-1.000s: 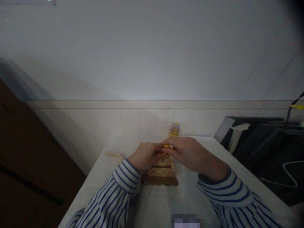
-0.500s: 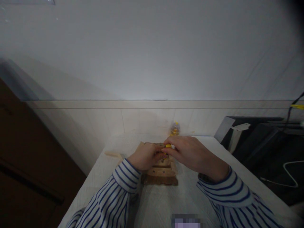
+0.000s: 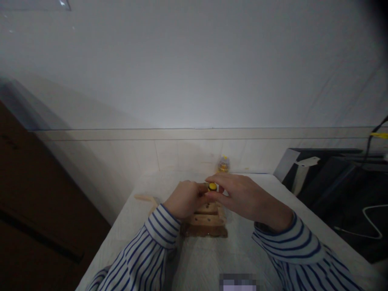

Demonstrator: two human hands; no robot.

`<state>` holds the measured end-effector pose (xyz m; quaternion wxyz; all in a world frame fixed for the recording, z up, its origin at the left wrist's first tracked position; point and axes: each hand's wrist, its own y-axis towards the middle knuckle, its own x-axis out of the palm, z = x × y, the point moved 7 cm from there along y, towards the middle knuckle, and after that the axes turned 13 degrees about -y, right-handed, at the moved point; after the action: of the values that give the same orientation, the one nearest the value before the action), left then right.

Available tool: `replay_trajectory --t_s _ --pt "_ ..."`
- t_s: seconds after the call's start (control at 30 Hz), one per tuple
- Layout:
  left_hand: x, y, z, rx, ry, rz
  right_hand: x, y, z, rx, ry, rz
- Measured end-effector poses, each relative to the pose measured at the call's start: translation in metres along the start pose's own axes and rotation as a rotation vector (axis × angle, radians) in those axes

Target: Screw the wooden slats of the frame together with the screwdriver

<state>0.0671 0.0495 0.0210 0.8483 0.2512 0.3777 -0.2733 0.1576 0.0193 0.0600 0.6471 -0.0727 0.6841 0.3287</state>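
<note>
A stepped wooden block assembly [image 3: 206, 224] with small holes stands on the white table [image 3: 212, 262]. My left hand [image 3: 184, 199] rests curled on its left upper part, gripping it. My right hand [image 3: 242, 196] pinches a small yellow tool handle [image 3: 212, 186] between thumb and fingers, directly over the top of the wooden piece. Both sleeves are blue-and-white striped.
A small jar with a yellow lid [image 3: 223, 164] stands at the table's far edge by the tiled wall. A thin wooden strip [image 3: 144, 197] lies left of my hands. Dark equipment and cables [image 3: 333, 178] sit to the right, a brown door [image 3: 36, 210] to the left.
My right fingers have shifted round the yellow handle, so its round top now shows more plainly. The left hand and the wooden piece have stayed put.
</note>
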Motion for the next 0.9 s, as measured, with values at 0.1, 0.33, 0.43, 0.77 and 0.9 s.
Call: replay_trajectory --t_s 0.1,0.33,0.43,0.77,0.9 --pt "-0.0008 -0.001 -0.0027 0.014 -0.015 -0.003 -0.0055 -0.001 -0.0028 -0.024 0.009 0.055" --pt "0.0002 0.0012 -0.0054 0.003 -0.049 -0.009 -0.003 -0.0002 -0.0064 -0.06 0.049 -0.03" --pt "0.0004 0.002 -0.0038 0.002 -0.044 -0.014 -0.0012 -0.0001 -0.0037 -0.047 0.033 -0.031" --pt "0.0026 0.0004 -0.0007 0.036 -0.016 -0.065 -0.0034 -0.0014 -0.0011 -0.003 -0.04 -0.022" --pt "0.0034 -0.0001 0.0003 0.061 -0.014 -0.066 -0.0022 -0.0014 -0.0002 0.008 -0.067 -0.027"
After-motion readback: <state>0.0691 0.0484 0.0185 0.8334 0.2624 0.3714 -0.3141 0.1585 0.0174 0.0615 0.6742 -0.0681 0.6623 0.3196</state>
